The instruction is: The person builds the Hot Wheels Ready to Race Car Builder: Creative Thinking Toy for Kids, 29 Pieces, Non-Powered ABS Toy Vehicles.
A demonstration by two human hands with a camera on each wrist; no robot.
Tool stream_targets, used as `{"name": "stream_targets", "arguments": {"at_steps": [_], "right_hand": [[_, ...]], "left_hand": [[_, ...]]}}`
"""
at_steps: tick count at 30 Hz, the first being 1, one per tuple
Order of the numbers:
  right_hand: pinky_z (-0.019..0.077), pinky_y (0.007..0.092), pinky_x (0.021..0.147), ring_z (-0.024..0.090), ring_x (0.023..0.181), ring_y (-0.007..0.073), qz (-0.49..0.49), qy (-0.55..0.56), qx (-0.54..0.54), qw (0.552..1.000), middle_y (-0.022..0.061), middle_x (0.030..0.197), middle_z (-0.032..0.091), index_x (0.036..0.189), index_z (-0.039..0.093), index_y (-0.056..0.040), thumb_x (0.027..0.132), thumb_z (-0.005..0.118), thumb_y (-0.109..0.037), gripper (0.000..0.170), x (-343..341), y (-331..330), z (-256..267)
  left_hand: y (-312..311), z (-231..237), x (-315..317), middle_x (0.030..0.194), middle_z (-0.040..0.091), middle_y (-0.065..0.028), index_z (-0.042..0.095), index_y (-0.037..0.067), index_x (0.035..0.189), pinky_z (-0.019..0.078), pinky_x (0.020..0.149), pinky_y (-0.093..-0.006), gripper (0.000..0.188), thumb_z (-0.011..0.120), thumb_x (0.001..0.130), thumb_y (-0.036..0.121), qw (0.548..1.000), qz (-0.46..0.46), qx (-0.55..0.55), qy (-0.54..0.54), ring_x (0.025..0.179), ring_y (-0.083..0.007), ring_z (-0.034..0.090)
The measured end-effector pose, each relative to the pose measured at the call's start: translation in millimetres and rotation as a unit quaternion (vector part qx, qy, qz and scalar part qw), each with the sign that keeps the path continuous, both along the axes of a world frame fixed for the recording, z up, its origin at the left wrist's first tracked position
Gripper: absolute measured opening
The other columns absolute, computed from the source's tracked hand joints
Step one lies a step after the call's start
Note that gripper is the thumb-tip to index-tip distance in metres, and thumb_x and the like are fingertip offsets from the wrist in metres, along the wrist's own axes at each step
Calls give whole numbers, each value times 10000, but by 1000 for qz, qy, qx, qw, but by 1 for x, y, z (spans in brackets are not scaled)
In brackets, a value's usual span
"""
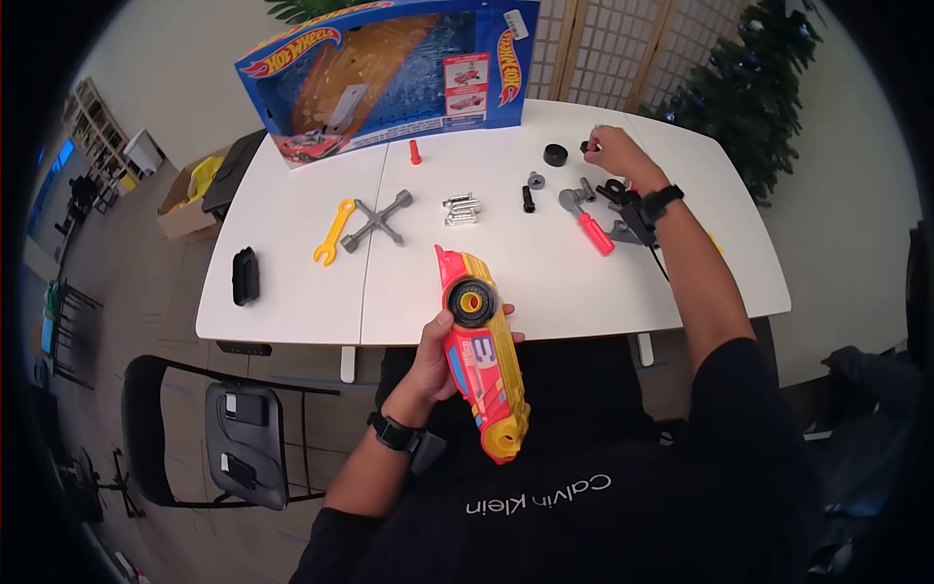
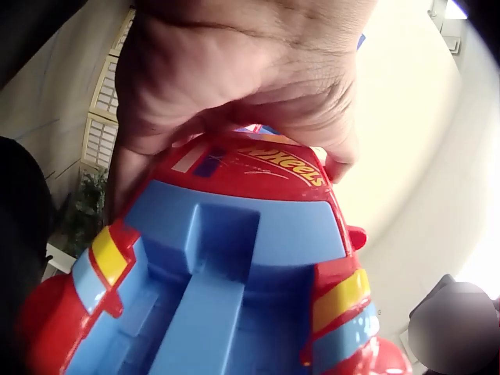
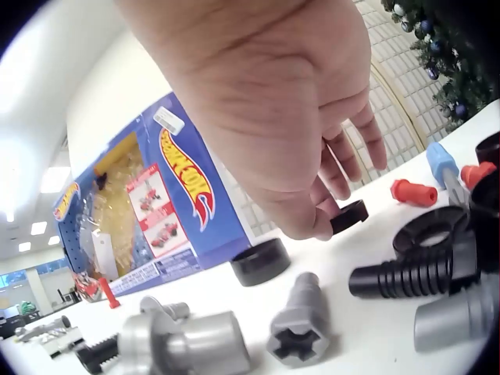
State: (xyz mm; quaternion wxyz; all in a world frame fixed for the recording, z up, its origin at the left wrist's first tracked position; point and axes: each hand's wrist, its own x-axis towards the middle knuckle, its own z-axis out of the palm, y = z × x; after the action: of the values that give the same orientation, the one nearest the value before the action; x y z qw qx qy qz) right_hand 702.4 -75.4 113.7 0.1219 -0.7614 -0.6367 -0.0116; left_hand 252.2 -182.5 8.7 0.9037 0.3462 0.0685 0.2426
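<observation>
A red and yellow toy car (image 1: 486, 370) is gripped by the left hand (image 1: 433, 360), held on its side in front of the body, with one black wheel fitted at its upper end. From the left wrist view, the left hand (image 2: 242, 78) spans the car's red body (image 2: 234, 168), above its blue interior. Over the table's back right, the right hand (image 1: 623, 159) pinches a small black ring (image 3: 349, 217) between thumb and finger; in the right wrist view this hand (image 3: 273, 117) has its other fingers loosely extended. A black tyre-like ring (image 3: 260, 262) lies beside it.
On the white table (image 1: 292, 292) are a yellow wrench (image 1: 335, 234), grey cross wrench (image 1: 377, 222), silver pieces (image 1: 461, 209), a red-handled tool (image 1: 594, 235), a black tray (image 1: 245, 276) and a red bolt (image 1: 414, 152). A blue toy box (image 1: 389, 78) stands at the back.
</observation>
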Motion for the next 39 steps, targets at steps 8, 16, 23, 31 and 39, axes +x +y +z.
{"name": "stream_targets", "arguments": {"at_steps": [8, 16, 23, 31, 39], "right_hand": [[582, 336, 938, 721, 1039, 208, 293, 205, 106, 928, 94, 1147, 737, 1268, 731, -53, 832, 868, -91, 459, -224, -170, 82], [533, 402, 994, 655, 1096, 339, 272, 182, 91, 941, 135, 1152, 644, 1235, 741, -43, 866, 826, -137, 391, -270, -206, 51], [590, 335, 808, 704, 913, 215, 196, 341, 117, 912, 146, 1170, 626, 1273, 720, -59, 952, 768, -108, 328, -289, -216, 31], [544, 253, 743, 643, 841, 73, 138, 533, 172, 817, 52, 989, 712, 1091, 703, -23, 997, 734, -97, 124, -290, -207, 4], [524, 229, 769, 633, 825, 56, 109, 532, 126, 830, 15, 929, 697, 1012, 663, -26, 998, 776, -116, 145, -280, -204, -6]], "left_hand": [[-10, -2, 7, 1445, 574, -170, 429, 67, 1537, 580, 1062, -536, 755, 634, 1014, 571, 997, 68, 30, 20, 1314, -369, 638], [-16, 3, 7, 1398, 541, -156, 301, 74, 1499, 602, 1047, -479, 705, 715, 1023, 389, 997, 73, 24, -6, 1270, -259, 654], [-17, 6, 8, 1398, 548, -150, 312, 74, 1494, 613, 1020, -463, 704, 700, 1023, 425, 994, 95, 52, -14, 1278, -242, 646], [-20, 14, 3, 1353, 570, -137, 340, 48, 1498, 585, 1032, -412, 730, 736, 995, 399, 994, 81, 71, 15, 1257, -224, 638], [-24, 34, -2, 1380, 528, -156, 259, -30, 1522, 547, 1070, -375, 896, 854, 904, 227, 977, 77, 140, 144, 1299, -226, 592]]}}
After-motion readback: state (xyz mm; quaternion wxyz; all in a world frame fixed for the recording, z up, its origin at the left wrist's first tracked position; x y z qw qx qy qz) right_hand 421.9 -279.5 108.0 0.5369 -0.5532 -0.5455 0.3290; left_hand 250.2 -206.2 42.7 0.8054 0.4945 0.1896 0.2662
